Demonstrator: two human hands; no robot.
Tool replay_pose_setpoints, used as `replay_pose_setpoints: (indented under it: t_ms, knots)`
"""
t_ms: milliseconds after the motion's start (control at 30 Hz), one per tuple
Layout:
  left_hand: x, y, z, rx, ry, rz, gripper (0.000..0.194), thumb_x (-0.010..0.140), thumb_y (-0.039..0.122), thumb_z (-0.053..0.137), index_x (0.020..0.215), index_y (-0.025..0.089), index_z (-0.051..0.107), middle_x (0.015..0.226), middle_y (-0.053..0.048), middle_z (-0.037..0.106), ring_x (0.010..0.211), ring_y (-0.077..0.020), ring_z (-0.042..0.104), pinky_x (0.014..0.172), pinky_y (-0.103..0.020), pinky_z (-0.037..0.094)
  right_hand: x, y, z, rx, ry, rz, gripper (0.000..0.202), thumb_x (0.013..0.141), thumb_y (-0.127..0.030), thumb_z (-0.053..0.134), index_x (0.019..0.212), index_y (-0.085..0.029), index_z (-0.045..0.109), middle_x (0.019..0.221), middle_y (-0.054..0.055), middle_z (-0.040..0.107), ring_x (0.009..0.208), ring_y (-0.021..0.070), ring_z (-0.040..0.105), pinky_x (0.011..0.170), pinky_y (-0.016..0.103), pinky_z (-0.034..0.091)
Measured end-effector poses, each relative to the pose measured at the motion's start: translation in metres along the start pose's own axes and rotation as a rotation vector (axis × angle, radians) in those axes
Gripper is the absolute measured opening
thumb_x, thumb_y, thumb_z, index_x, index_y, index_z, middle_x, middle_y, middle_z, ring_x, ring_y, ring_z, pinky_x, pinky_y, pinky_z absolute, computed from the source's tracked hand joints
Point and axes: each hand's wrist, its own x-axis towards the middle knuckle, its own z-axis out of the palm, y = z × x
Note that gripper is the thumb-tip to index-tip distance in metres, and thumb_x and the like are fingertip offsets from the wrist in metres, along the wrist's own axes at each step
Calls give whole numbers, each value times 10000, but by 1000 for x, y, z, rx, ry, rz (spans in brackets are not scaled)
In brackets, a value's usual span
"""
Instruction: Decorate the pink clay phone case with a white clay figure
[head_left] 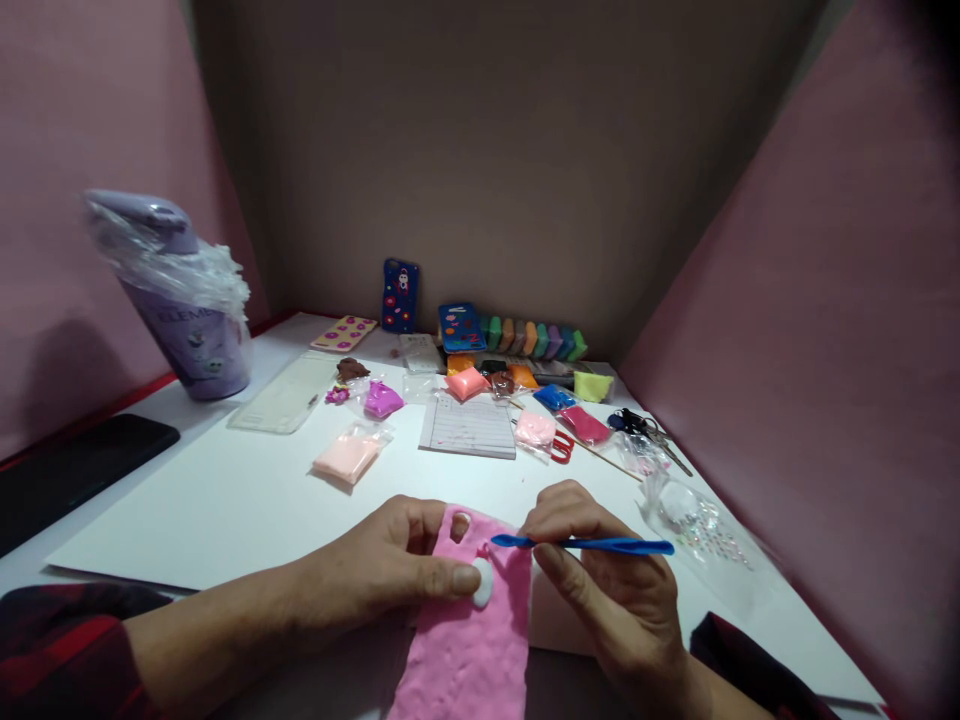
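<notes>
My left hand (409,550) pinches the clay-covered phone case (469,655); my right hand (611,575) grips the blue modelling tool (622,546). Seemingly detailing the clay; next move needs light tip pressure.

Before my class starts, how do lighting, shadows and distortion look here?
Head view: white sheet bright, back wall dim; head view: shadow on left wall near purple bottle, whose lean suggests lens distortion; head view: top right corner dark, blue tool fairly clear.
</notes>
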Motion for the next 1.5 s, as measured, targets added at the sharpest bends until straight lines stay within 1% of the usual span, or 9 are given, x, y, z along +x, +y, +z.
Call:
replay_pose_setpoints:
  t_ms: [133,300,667,833,1033,1167,1300,1400,1500]
  knots:
    - [-1,2,1,-1,-17,7,224,727,225,728,925,120,713,806,-85,685,784,-207,633,863,-396,443,-1,-1,1,-6,2,13,133,864,-107,538,891,-205,623,775,39,607,742,189,548,678,361,427]
    - [-1,1,1,-12,10,2,245,702,246,751,913,125,717,792,-86,685,732,-195,634,837,-390,456,-1,-2,2,-23,6,29,136,857,-109,545,874,-213,631,766,37,613,751,192,549,678,354,427]
    - [-1,2,1,1,-2,3,248,714,234,738,937,126,720,791,-90,687,774,-209,637,871,-407,442,-1,-1,0,-11,-6,22,137,862,-110,539,882,-215,625,774,36,605,756,192,554,689,359,427]
    - [-3,5,3,18,-16,0,201,751,200,704,938,126,716,789,-76,671,773,-187,618,869,-393,432,0,-1,2,-20,6,29,121,864,-122,540,878,-208,625,769,41,602,731,191,554,664,356,435]
    - [-5,9,8,56,-23,2,177,783,176,670,948,126,708,766,-53,643,782,-175,595,823,-334,430,0,-1,1,-66,-65,-55,191,844,-51,526,929,-196,617,794,55,623,760,204,548,678,384,447]
    - [-5,9,7,62,-18,-23,173,763,207,694,915,125,709,781,-50,638,759,-168,588,785,-311,433,2,-3,1,-97,-66,-85,221,826,-17,524,929,-188,618,779,52,618,751,200,539,661,378,444]
    - [-5,7,6,96,1,-12,159,753,229,706,874,127,701,803,-51,644,767,-170,586,739,-280,427,3,-4,2,-110,-73,-92,214,824,-14,526,924,-181,615,781,52,616,749,198,533,659,377,442]
    - [-5,6,5,99,4,-13,134,756,231,704,838,128,681,795,-41,636,761,-165,583,748,-283,425,3,-5,2,-112,-70,-87,216,825,-11,523,923,-182,612,782,50,616,753,197,532,664,377,442]
    - [-5,4,4,78,-8,-31,106,773,217,684,837,133,671,792,-35,629,771,-164,581,798,-309,426,2,-5,1,-124,-79,-92,215,821,-9,528,920,-183,609,780,49,615,760,197,530,663,373,443]
